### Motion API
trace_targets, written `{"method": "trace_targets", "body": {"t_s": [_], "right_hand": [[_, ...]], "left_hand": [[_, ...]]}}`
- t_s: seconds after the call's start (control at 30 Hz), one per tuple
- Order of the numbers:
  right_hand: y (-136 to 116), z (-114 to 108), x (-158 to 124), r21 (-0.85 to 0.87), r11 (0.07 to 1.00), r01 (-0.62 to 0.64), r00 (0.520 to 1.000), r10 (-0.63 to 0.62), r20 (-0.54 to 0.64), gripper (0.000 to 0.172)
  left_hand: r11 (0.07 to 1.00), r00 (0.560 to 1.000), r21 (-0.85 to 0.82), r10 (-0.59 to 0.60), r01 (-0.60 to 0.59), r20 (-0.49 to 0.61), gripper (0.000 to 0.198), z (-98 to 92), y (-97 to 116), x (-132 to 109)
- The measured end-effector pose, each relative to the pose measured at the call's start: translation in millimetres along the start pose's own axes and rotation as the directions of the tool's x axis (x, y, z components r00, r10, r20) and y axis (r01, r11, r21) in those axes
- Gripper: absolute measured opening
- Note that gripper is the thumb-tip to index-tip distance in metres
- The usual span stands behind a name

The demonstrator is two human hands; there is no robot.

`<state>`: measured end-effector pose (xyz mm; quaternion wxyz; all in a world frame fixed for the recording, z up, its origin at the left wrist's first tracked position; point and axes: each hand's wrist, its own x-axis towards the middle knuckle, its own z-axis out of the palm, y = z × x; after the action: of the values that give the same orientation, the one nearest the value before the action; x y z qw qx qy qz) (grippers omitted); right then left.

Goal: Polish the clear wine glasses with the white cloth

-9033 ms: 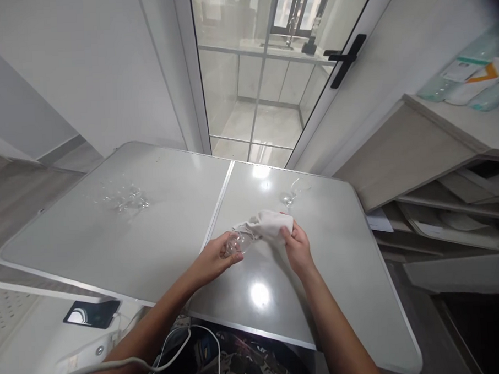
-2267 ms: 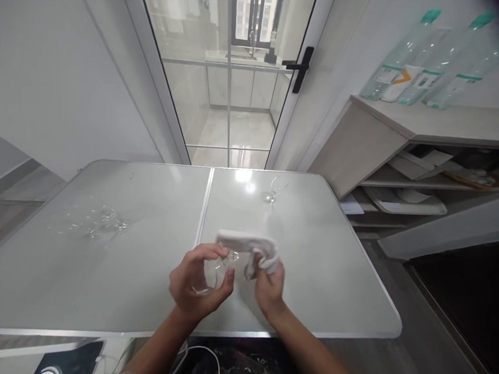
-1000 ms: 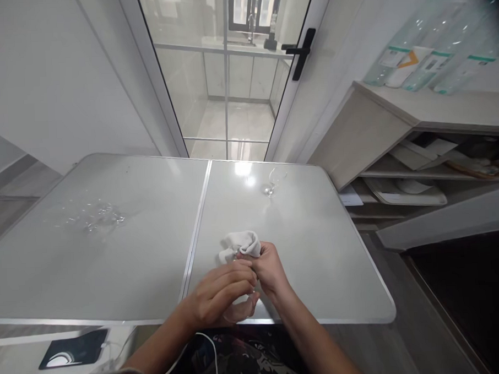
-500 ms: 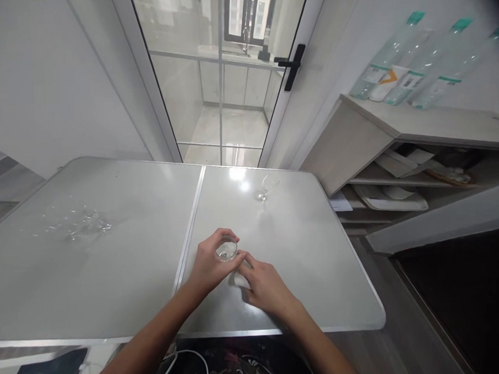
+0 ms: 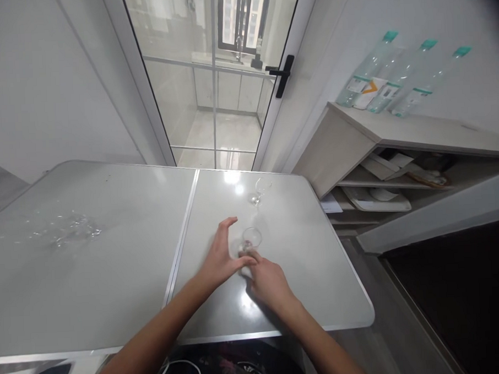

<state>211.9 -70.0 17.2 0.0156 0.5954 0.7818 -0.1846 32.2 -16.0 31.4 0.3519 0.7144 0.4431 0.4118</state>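
Observation:
A small, clear, round-rimmed drinking glass (image 5: 252, 237) is tilted above the right half of the table. My right hand (image 5: 271, 281) has its fingers closed at the lower end of the glass; the exact grip is partly hidden. Something whitish shows beneath these fingers, too unclear to name. To the left, my left hand (image 5: 219, 260) has thumb and fingers spread apart in a wide C, holding nothing. Its thumb tip reaches the right fingers. Farther back on the table stands another clear glass (image 5: 256, 199), its outline faint.
Several clear, shiny pieces (image 5: 75, 230) lie clustered on the left half of the table (image 5: 133, 280). A metal seam (image 5: 181, 239) divides the tabletop. At the right, empty plastic bottles (image 5: 380, 96) stand on a shelf unit (image 5: 354, 127). Behind the table is a glazed door (image 5: 188, 101).
My left hand has let go of the glass and spread its fingers. The glass has shifted right and up in the picture, staying with my right hand. The camera view has turned slightly.

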Motion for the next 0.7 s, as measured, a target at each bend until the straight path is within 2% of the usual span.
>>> {"method": "trace_targets", "body": {"t_s": [0.07,0.13,0.2,0.3,0.4,0.53,0.6,0.7], "right_hand": [[24,-7,6,-0.033,0.994,-0.102,0.995,0.102,-0.007,0.084],[54,-16,16,-0.078,0.976,-0.205,0.979,0.203,-0.036,0.084],[82,-25,31,-0.127,0.953,-0.274,0.962,0.271,-0.04,0.088],[113,-39,57,-0.158,0.94,-0.303,0.953,0.303,-0.03,0.092],[126,-49,81,-0.163,0.938,-0.306,0.952,0.306,-0.027,0.092],[131,-52,98,-0.156,0.941,-0.3,0.954,0.299,-0.036,0.088],[132,-50,102,-0.157,0.942,-0.295,0.955,0.293,-0.04,0.089],[133,-49,108,-0.166,0.941,-0.294,0.956,0.291,-0.044,0.091]], "left_hand": [[0.999,0.997,-0.014,-0.042,0.042,-0.057,0.065,-11.7,-7,-8],[0.996,0.989,-0.022,-0.09,0.088,-0.114,0.042,-26.4,-19,-22],[0.992,0.978,0.017,-0.119,0.124,-0.173,0.032,-42.3,-33,-38],[0.981,0.956,0.078,-0.156,0.18,-0.248,0.029,-67.4,-50,-62],[0.959,0.924,0.143,-0.188,0.246,-0.333,0.031,-93.4,-60,-81],[0.926,0.872,0.191,-0.217,0.327,-0.439,0.032,-124.9,-66,-100],[0.911,0.849,0.204,-0.227,0.358,-0.477,0.032,-134.9,-67,-107],[0.879,0.805,0.246,-0.22,0.409,-0.552,0.028,-140.4,-66,-116]]}}
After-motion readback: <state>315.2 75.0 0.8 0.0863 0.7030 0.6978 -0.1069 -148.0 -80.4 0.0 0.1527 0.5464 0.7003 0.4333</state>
